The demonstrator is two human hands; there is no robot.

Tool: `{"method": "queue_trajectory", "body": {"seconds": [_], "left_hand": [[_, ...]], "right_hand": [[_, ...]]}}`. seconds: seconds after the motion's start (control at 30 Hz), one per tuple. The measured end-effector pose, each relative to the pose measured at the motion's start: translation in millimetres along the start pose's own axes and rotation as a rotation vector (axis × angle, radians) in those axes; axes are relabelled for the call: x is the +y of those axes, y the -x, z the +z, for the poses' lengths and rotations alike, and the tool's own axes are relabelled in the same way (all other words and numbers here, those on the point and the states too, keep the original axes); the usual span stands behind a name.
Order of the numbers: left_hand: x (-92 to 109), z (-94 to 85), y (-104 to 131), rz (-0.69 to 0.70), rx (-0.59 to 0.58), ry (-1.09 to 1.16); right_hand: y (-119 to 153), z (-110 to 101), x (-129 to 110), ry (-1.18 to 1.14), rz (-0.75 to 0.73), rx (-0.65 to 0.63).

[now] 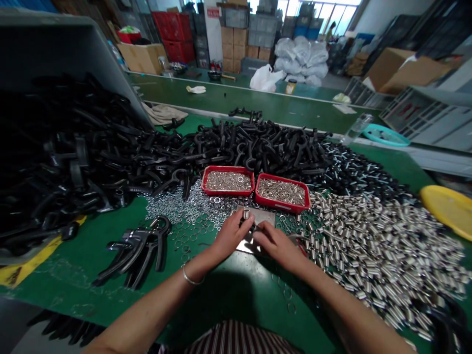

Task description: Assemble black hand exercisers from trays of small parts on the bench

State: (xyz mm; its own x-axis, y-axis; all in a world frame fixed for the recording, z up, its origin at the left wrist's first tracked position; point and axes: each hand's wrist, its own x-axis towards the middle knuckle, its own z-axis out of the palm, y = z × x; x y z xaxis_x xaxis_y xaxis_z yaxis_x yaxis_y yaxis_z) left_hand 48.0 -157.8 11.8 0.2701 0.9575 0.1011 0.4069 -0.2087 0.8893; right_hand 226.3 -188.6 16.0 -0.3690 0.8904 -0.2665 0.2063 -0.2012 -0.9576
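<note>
My left hand [229, 235] is closed round a small shiny metal sleeve [246, 213], which stands up between thumb and fingers. A dark part shows just below it, mostly covered by my fingers. My right hand [277, 244] is close beside, its fingers bent and pinched at that dark part; what they grip is hidden. Both hands are over a flat metal plate [268, 217] on the green table. Behind them are a red tray of tiny metal pieces [203, 186] and a red tray of small pins [280, 206].
Loose metal sleeves [368, 246] cover the right side; silvery rings [177, 206] lie left. Black handle-shaped parts [258, 142] are heaped behind and spill from a grey bin [110, 64]. Several assembled black parts [138, 248] lie left. A yellow lid [448, 209] is far right.
</note>
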Motion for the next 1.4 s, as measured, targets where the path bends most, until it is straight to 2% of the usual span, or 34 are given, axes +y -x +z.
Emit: {"method": "queue_trajectory", "body": {"seconds": [0.07, 0.1, 0.2, 0.23, 0.27, 0.33, 0.37, 0.4, 0.5, 0.53, 0.6, 0.67, 0.7, 0.73, 0.77, 0.83, 0.87, 0.93, 1.0, 1.03, 1.1, 1.17, 1.23, 1.33, 1.4], "left_hand": [[1.0, 2.9, -0.7, -0.021, 0.048, 0.067], [2.4, 4.2, -0.7, 0.012, 0.062, 0.086], [7.7, 7.1, 0.7, 0.192, 0.022, 0.039], [8.7, 8.1, 1.2, 0.218, 0.009, 0.015], [9.0, 9.3, 1.7, 0.204, 0.008, 0.0], [7.6, 12.1, 2.4, 0.096, 0.052, 0.002], [6.4, 13.5, 2.6, 0.045, 0.084, 0.007], [5.2, 14.5, 2.7, 0.023, 0.104, 0.008], [2.7, 15.8, 2.7, 0.126, 0.061, -0.021], [2.3, 16.0, 2.6, 0.158, 0.04, -0.032], [1.4, 17.0, 2.5, 0.117, 0.029, -0.019], [0.8, 18.0, 2.8, -0.006, 0.073, 0.03], [0.7, 18.1, 3.1, -0.049, 0.103, 0.044], [0.8, 17.5, 3.6, -0.057, 0.124, 0.041], [1.0, 16.5, 4.0, -0.027, 0.129, 0.021], [1.4, 13.9, 4.6, 0.081, 0.099, -0.039], [1.3, 13.0, 4.7, 0.112, 0.085, -0.053], [0.5, 13.4, 5.2, 0.073, 0.091, -0.017], [-1.1, 16.5, 6.0, -0.043, 0.157, 0.034], [-2.0, 18.2, 6.4, -0.08, 0.186, 0.035], [-3.8, 20.0, 5.9, -0.062, 0.196, -0.037], [-5.8, 19.4, 1.8, 0.029, 0.123, -0.169], [-8.1, 18.5, -7.2, 0.082, -0.016, -0.296], [-8.4, 21.6, -25.6, 0.128, -0.226, -0.475], [-1.3, 26.7, -36.3, 0.195, -0.312, -0.596]], "right_hand": [[1.8, -0.8, -1.8, 0.072, -0.081, 0.116], [2.8, -0.7, -2.5, 0.067, -0.08, 0.093], [5.1, -0.6, -2.7, 0.016, 0.019, -0.127], [5.5, -1.0, -2.2, 0.045, 0.022, -0.124], [5.8, -1.7, -1.4, 0.097, 0.0, -0.068], [6.0, -3.2, 1.0, 0.209, -0.075, 0.126], [6.1, -3.7, 2.3, 0.23, -0.089, 0.179], [6.2, -3.9, 3.6, 0.221, -0.078, 0.175], [6.9, -3.4, 5.0, 0.105, 0.053, -0.073], [7.1, -3.2, 4.6, 0.1, 0.066, -0.114], [6.8, -2.7, 3.2, 0.188, 0.0, -0.017], [5.5, -2.1, 2.5, 0.302, -0.122, 0.169], [4.7, -1.8, 2.6, 0.301, -0.154, 0.199], [4.0, -1.5, 2.9, 0.247, -0.149, 0.155], [3.4, -1.2, 3.2, 0.16, -0.115, 0.055], [3.2, -0.9, 2.4, 0.039, -0.056, -0.115], [3.5, -0.7, 1.3, 0.059, -0.073, -0.112], [4.3, 0.8, -1.2, 0.222, -0.202, 0.05], [4.5, 4.8, -1.1, 0.325, -0.321, 0.231], [4.0, 7.7, 1.0, 0.278, -0.325, 0.257], [2.2, 14.0, 8.7, -0.003, -0.223, 0.208], [0.4, 18.5, 18.1, -0.308, -0.075, 0.112], [1.0, 18.3, 24.2, -0.351, 0.008, 0.051], [12.1, 7.2, 23.0, 0.077, -0.036, 0.132], [29.5, -5.0, 18.6, 0.346, -0.092, 0.2]]}}
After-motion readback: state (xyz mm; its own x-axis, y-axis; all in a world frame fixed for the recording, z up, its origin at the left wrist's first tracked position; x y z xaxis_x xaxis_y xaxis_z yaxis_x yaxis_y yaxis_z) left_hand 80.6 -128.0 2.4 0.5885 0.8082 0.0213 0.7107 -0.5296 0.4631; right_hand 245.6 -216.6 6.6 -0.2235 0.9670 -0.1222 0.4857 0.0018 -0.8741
